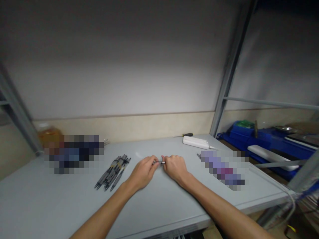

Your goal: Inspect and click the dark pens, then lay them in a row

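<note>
My left hand point(142, 173) and my right hand point(175, 168) are close together above the middle of the table. Between them runs a slim grey pen point(160, 162), pinched at its left end by my left fingers and wrapped at its right end by my closed right hand. Only a short stretch of it shows. Left of my hands lies a loose pile of several grey and black pens point(112, 173). To the right, a pixelated purple and blue patch point(219, 166) hides whatever is there; a dark tip pokes out at its left edge.
A white power strip point(195, 142) and a screwdriver point(188, 135) lie at the back right of the grey table point(147, 212). Another pixelated patch point(77, 152) covers items at the back left. Metal posts point(229, 73) frame the table; blue material point(239, 131) lies beyond its right edge.
</note>
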Available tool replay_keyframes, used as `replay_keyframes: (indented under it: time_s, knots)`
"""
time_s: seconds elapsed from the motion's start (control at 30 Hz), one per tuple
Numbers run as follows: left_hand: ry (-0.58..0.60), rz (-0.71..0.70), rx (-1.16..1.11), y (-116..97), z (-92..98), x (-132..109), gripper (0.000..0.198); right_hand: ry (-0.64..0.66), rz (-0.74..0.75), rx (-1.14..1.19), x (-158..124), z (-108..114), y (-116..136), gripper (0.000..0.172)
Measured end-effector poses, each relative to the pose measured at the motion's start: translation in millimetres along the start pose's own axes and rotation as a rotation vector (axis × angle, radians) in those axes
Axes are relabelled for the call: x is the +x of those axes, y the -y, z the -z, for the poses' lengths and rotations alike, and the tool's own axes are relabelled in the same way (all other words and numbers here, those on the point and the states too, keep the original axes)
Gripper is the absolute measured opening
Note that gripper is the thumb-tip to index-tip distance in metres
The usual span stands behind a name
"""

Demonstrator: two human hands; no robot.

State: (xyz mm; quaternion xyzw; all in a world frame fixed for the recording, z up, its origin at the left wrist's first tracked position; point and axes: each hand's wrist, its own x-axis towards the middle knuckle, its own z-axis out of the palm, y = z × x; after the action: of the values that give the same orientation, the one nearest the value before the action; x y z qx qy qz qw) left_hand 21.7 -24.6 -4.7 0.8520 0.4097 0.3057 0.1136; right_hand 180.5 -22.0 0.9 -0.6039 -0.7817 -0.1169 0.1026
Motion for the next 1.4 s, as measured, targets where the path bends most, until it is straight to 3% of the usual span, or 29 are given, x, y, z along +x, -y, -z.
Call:
replay_keyframes:
  time_s: [0.13,0.33,0.43,0.6,0.73,0.9,1.03,1.17,1.27,1.4]
  knots:
    - [-0.029,-0.001,0.128,3.3,-2.8,1.3,0.035,0.027,-0.001,0.017,-1.1,-0.5,0.3,0.048]
    - [-0.048,0.312,-0.229,3.5,-7.7,4.6,0.048,0.016,0.006,0.03,0.8,1.6,-1.8,0.043]
    - [-0.122,0.25,-0.32,3.8,-4.5,3.6,0.037,0.012,-0.028,0.023,1.6,-0.5,-6.9,0.041]
    - [-0.108,0.173,-0.32,5.3,0.6,2.7,0.024,0.009,-0.056,0.043,0.6,-2.8,-13.3,0.039]
    - [-0.132,0.213,-0.233,8.9,2.3,3.7,0.035,-0.05,0.03,0.142,-1.8,-1.5,-13.4,0.026]
    - [-0.163,0.291,-0.155,19.5,1.7,5.6,0.041,-0.2,0.174,0.36,-0.9,-1.7,-20.3,0.023]
    - [-0.205,0.346,-0.114,28.1,0.0,6.7,0.042,-0.173,0.213,0.525,3.6,-6.1,-32.2,0.021]
    - [-0.213,0.345,-0.098,31.8,-1.2,7.1,0.042,-0.208,0.244,0.637,6.4,-9.6,-37.4,0.005]
    - [-0.23,0.348,-0.113,30.8,0.1,8.0,0.042,-0.242,0.181,0.742,6.8,-8.0,-38.1,0.016]
    - [-0.279,0.381,-0.144,29.0,3.1,9.0,0.044,-0.084,0.051,0.863,7.5,-2.8,-41.6,0.025]
